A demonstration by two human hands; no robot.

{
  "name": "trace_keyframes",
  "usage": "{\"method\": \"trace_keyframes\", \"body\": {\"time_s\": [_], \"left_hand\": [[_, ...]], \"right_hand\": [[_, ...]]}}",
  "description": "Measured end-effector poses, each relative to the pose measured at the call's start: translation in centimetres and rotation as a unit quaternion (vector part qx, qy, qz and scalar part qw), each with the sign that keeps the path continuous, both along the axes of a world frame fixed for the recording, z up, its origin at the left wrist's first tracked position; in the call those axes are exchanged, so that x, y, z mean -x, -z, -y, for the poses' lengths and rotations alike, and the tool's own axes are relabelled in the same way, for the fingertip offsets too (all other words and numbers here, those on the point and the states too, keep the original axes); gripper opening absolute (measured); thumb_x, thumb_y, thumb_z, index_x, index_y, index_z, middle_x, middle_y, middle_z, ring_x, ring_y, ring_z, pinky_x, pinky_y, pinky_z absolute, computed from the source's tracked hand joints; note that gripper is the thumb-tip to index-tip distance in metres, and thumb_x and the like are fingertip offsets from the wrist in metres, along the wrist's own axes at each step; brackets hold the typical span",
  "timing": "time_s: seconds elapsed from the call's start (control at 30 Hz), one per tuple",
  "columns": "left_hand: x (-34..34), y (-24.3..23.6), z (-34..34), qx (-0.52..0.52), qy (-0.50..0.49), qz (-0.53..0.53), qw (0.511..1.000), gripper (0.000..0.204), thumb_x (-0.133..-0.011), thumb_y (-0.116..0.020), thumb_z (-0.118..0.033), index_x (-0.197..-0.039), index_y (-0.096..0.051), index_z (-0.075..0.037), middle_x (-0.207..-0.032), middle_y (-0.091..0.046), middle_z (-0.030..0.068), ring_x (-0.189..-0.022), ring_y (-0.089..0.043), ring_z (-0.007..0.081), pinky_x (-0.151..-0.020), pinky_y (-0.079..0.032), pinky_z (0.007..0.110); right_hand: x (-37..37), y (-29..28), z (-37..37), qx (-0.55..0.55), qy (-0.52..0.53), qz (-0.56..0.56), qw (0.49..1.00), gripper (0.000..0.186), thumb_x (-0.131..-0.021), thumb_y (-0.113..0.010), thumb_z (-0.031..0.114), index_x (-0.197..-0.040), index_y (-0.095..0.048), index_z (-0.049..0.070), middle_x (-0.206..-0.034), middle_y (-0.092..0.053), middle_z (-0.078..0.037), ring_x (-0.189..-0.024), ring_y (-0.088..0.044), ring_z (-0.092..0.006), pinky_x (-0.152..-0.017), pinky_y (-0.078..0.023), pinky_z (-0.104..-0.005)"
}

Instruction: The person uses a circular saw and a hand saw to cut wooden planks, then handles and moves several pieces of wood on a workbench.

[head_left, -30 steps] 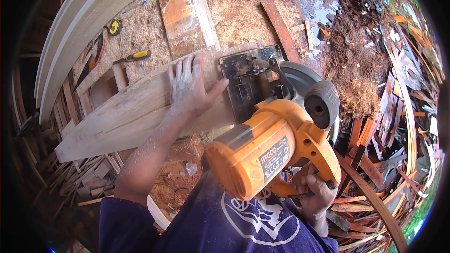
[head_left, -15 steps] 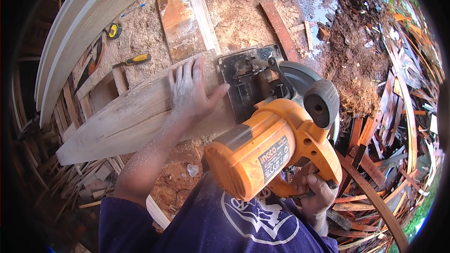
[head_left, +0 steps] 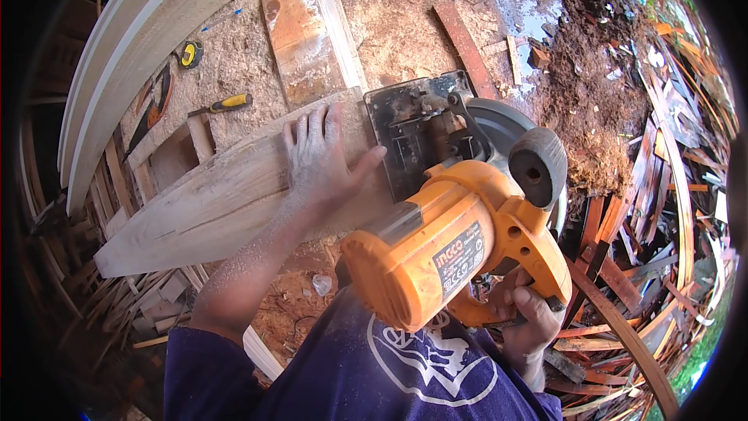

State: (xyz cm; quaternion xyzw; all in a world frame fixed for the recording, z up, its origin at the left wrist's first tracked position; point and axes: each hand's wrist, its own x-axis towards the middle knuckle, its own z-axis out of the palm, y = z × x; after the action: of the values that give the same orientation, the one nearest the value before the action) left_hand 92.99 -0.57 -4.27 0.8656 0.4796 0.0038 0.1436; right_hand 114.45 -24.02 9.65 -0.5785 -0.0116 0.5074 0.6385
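My left hand, dusted with sawdust, lies flat with fingers spread on a pale wooden board. Its thumb reaches to the edge of the saw's black base plate. My right hand is wrapped round the rear handle of an orange circular saw. The saw's base plate sits at the board's right end. A grey round guard shows on the saw's far side, and a black knob handle sticks up. Where the blade meets the wood is hidden.
Beyond the board lie a yellow-handled chisel-like tool, a yellow tape measure and a handsaw on sawdust. A brown plank runs under the board. Long curved boards stand at left. Scrap strips pile up at right.
The saw has shifted very slightly to the right and up. My left hand stays on the board, nearly in the same place.
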Motion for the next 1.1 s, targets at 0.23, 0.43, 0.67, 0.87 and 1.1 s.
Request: {"method": "trace_keyframes", "body": {"time_s": [0.23,0.43,0.67,0.87,1.1], "left_hand": [[0.0,0.5,0.1,-0.058,0.016,0.003,0.998,0.093,-0.091,-0.055,-0.069,-0.146,-0.040,0.006,-0.139,-0.048,0.0264,-0.134,-0.042,0.0410,-0.115,-0.022,0.058],[0.4,1.0,-0.1,-0.063,0.019,0.002,0.998,0.096,-0.091,-0.053,-0.072,-0.145,-0.042,0.006,-0.141,-0.049,0.0266,-0.134,-0.043,0.0412,-0.113,-0.023,0.060],[0.2,0.5,-0.3,0.013,0.004,-0.019,1.000,0.098,-0.091,-0.057,-0.069,-0.150,-0.036,0.006,-0.149,-0.042,0.0248,-0.142,-0.035,0.0394,-0.119,-0.016,0.063],[0.0,0.0,-0.3,0.025,-0.007,-0.014,1.000,0.097,-0.091,-0.058,-0.069,-0.150,-0.037,0.005,-0.149,-0.042,0.0248,-0.142,-0.035,0.0394,-0.118,-0.017,0.064],[-0.2,-0.1,-0.4,0.031,-0.016,-0.011,0.999,0.096,-0.090,-0.058,-0.070,-0.149,-0.040,0.003,-0.147,-0.045,0.0239,-0.141,-0.038,0.0389,-0.118,-0.019,0.064]], "right_hand": [[0.0,0.2,-0.7,-0.013,0.009,0.000,1.000,0.042,-0.077,-0.068,0.003,-0.115,-0.058,-0.012,-0.074,-0.061,-0.015,-0.054,-0.056,-0.0189,-0.052,-0.046,-0.0294],[0.0,0.2,-1.4,-0.017,0.008,-0.007,1.000,0.043,-0.078,-0.069,0.003,-0.117,-0.057,-0.011,-0.075,-0.062,-0.015,-0.055,-0.056,-0.0187,-0.052,-0.046,-0.0294],[-0.2,0.4,-2.3,-0.013,0.004,-0.012,1.000,0.044,-0.079,-0.072,0.007,-0.117,-0.057,-0.010,-0.075,-0.061,-0.014,-0.055,-0.055,-0.0182,-0.051,-0.045,-0.0290],[-0.1,0.3,-3.3,-0.008,0.004,0.000,1.000,0.039,-0.079,-0.074,0.009,-0.109,-0.059,-0.009,-0.073,-0.060,-0.013,-0.054,-0.055,-0.0177,-0.051,-0.044,-0.0287],[-0.1,0.3,-4.5,-0.008,0.007,0.010,1.000,0.036,-0.078,-0.074,0.011,-0.104,-0.059,-0.007,-0.071,-0.060,-0.013,-0.054,-0.055,-0.0181,-0.051,-0.044,-0.0292]]}}
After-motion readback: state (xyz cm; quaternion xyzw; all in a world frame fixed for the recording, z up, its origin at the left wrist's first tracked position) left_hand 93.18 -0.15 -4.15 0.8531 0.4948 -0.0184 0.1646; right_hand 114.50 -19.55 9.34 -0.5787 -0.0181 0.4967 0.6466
